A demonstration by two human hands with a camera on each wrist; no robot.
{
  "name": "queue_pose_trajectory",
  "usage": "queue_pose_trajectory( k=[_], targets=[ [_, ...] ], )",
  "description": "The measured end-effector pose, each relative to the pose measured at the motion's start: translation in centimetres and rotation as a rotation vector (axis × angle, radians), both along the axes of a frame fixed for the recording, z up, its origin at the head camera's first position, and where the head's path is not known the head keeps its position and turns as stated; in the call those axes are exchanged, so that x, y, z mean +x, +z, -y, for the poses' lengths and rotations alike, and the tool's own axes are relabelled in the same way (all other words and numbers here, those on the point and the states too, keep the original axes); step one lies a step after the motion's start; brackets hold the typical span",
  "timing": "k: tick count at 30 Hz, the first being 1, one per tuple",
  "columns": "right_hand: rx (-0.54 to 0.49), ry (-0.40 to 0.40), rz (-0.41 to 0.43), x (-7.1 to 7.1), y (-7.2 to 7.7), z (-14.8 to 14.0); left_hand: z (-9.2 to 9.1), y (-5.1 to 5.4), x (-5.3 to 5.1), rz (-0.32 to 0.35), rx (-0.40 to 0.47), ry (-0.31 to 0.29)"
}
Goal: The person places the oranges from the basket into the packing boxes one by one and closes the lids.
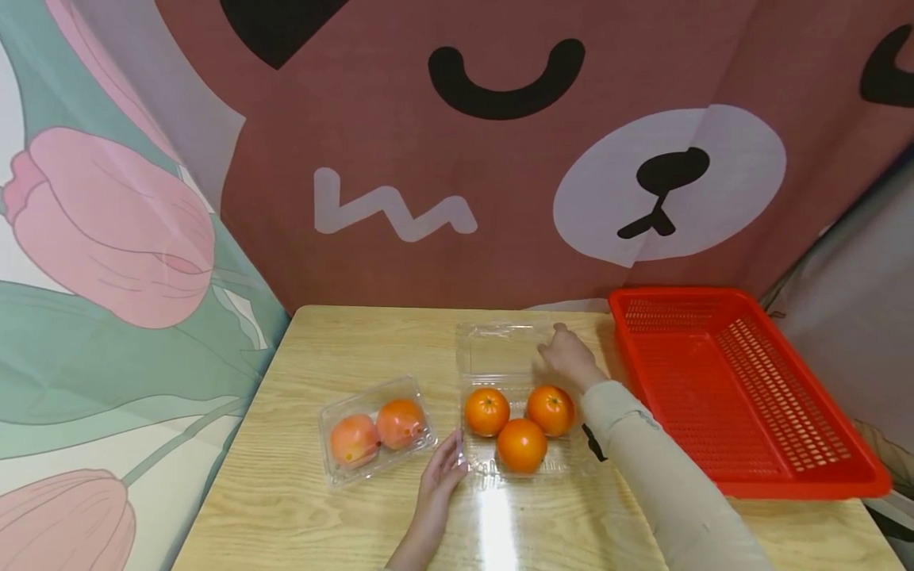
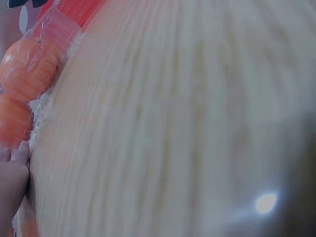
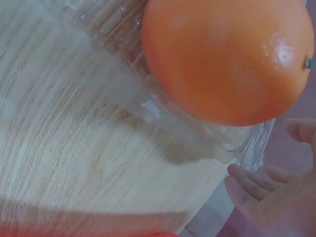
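Observation:
An open clear plastic clamshell box stands mid-table, its lid folded back toward the wall. Three oranges sit inside, among them a front orange and a right orange. My left hand touches the box's left side with fairly straight fingers. At the lid's right edge is my right hand; its extended fingers touch the clear plastic, thumb apart. Left of them lies a closed clear box with two orange fruits inside.
A red plastic basket stands on the table's right side, close to my right forearm. Behind the wooden table hangs a printed bear cloth, with a flowered cloth on the left.

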State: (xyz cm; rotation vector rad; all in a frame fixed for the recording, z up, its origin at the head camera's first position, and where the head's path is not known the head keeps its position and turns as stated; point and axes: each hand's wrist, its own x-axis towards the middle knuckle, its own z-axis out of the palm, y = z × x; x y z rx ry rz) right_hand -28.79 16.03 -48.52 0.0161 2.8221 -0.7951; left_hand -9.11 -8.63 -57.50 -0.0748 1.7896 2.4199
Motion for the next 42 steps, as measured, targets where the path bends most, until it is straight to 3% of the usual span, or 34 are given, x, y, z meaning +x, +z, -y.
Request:
queue_pose_trajectory(
  k=[8, 20, 30, 37, 42],
  targets=[
    [-0.098, -0.087, -0.112, 0.6, 0.6, 0.0, 0.0, -0.3, 0.0, -0.003, -0.016, 0.01],
    [-0.423, -0.229, -0.226, 3.2, 2.1, 0.2, 0.0, -0.3, 0.0, 0.01, -0.025, 0.013],
    [-0.526, -0.181, -0.367, 7.7, 3.5, -0.2, 0.1, -0.2, 0.0, 0.013, -0.015, 0.004],
    [-0.595, -0.139, -0.456, 11.3, 2.8, -0.5, 0.2, -0.2, -0.1, 0.002, -0.016, 0.0],
    [-0.638, -0.13, -0.64, 13.5, 2.0, -0.9, 0.1, -0.1, 0.0, 0.0, -0.031, -0.004]
  ],
)
